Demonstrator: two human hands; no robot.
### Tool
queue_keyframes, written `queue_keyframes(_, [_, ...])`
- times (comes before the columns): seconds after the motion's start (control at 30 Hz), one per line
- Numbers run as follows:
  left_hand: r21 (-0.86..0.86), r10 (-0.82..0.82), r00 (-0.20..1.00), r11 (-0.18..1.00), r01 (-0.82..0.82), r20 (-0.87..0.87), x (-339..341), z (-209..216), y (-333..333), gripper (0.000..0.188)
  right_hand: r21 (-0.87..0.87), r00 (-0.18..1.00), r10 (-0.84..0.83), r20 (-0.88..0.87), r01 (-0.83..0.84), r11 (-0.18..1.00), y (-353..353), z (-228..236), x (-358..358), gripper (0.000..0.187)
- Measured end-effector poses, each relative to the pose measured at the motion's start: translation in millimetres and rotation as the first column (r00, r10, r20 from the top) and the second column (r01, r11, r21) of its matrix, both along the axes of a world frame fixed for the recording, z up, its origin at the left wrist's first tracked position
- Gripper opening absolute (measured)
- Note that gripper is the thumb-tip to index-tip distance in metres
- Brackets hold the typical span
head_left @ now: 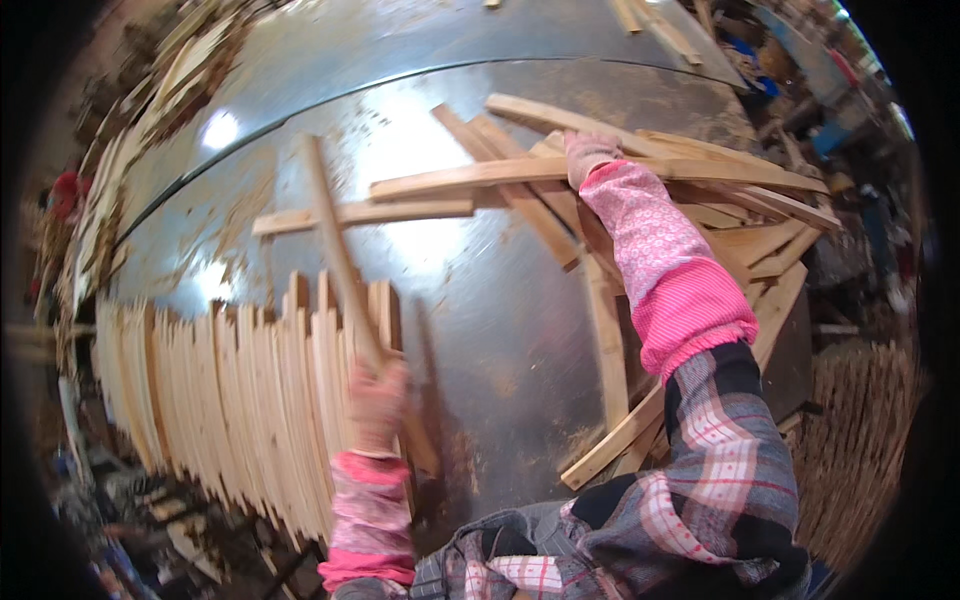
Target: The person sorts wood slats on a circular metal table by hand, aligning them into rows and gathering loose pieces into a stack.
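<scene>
Left hand (378, 398): fingers closed round the near end of a wood strip (340, 258), slightly blurred. Strip slants up over the counter (505, 340), right by the tidy row (215, 390); its far end overlaps a loose crosswise stick (400, 212) in view. Can't tell if they touch. Right hand (592, 158) is on the jumbled pile (745, 245); can't tell if fingers grip or just rest.

Handling, my take: held at one end, so the far tip will swing; firm wrist, clear the stick, square it parallel to the row before lowering. On the pile, free top pieces first; crossed ones may drag neighbours.
</scene>
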State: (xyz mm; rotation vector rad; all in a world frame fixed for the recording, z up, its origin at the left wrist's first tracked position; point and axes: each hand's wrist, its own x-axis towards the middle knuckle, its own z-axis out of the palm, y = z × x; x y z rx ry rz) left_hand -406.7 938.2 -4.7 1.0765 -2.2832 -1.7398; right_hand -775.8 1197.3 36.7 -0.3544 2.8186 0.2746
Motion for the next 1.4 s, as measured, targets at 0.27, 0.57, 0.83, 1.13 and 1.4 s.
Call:
queue_keyframes(0.27, [-0.747,0.132,0.843,0.547,0.377,0.522,-247.1,-80.6,-266.5,0.032,-0.121,0.984,0.143,0.107,-0.130,0.984,27.9,29.1,36.7,0.035])
queue_keyframes(0.57, [-0.730,0.373,0.757,0.655,0.194,0.536,-351.3,-67.5,-138.7,0.081,0.015,0.970,-0.186,0.155,0.186,0.982,167.8,-14.8,-66.4,0.054])
queue_keyframes(0.83, [-0.325,-0.012,0.960,0.940,0.106,0.281,-335.4,-28.2,-42.9,0.038,-0.255,0.870,-0.463,0.172,0.493,0.832,161.5,-23.8,-1.6,0.050])
queue_keyframes(1.13, [0.627,-0.203,0.899,0.657,0.419,-0.388,-151.6,-31.5,77.4,0.058,-0.847,0.787,-0.450,0.421,0.518,0.115,192.9,-3.9,166.6,0.048])
queue_keyframes(1.4, [0.809,-0.028,1.000,0.588,0.017,-0.001,43.8,23.1,111.7,0.056,-0.742,0.741,0.127,0.660,0.669,-0.042,135.1,8.5,285.7,0.043])
